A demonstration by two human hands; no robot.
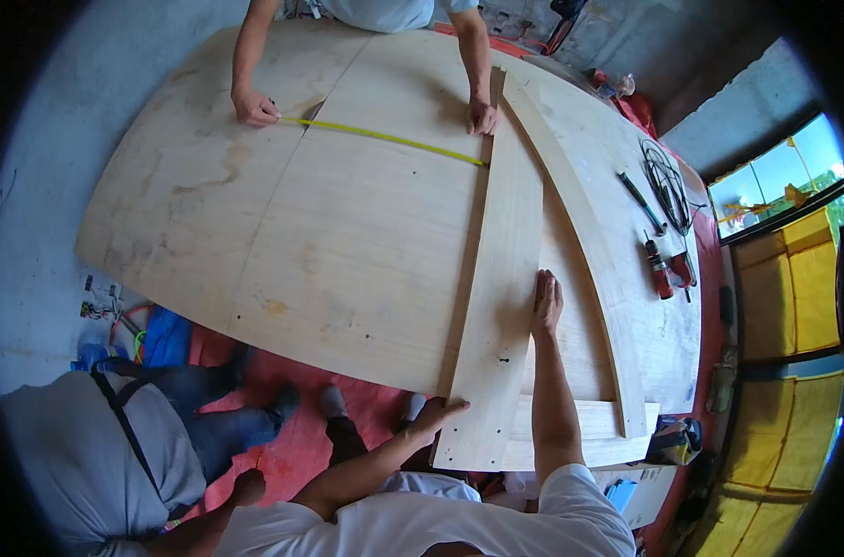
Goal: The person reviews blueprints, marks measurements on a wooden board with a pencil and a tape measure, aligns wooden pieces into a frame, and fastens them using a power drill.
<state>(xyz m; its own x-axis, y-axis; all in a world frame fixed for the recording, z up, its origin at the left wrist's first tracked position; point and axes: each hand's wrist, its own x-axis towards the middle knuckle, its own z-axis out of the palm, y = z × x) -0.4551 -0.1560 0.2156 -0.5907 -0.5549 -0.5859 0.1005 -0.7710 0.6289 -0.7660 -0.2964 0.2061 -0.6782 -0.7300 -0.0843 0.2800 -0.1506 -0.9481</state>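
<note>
A long, wide wooden board point(501, 278) lies on a large plywood sheet point(347, 251). My left hand point(433, 418) grips the board's left edge near its close end, with part of the fingers hidden. Along the right edge, my right hand point(548, 302) rests with its fingers stretched out against the wood. A curved wooden strip point(579, 232) lies to the right of the board, meeting a short crosspiece point(579, 446) at the near end. Across the table, a co-worker's hands point(255, 108) stretch a yellow tape measure point(385, 137) over the plywood to the board's left edge.
On the right of the sheet lie a red-and-black power drill point(658, 266), a dark hand tool point(642, 202) and a coiled black cable point(665, 181). Another person in grey point(97, 455) is at the lower left. Red covering point(292, 432) lies on the floor.
</note>
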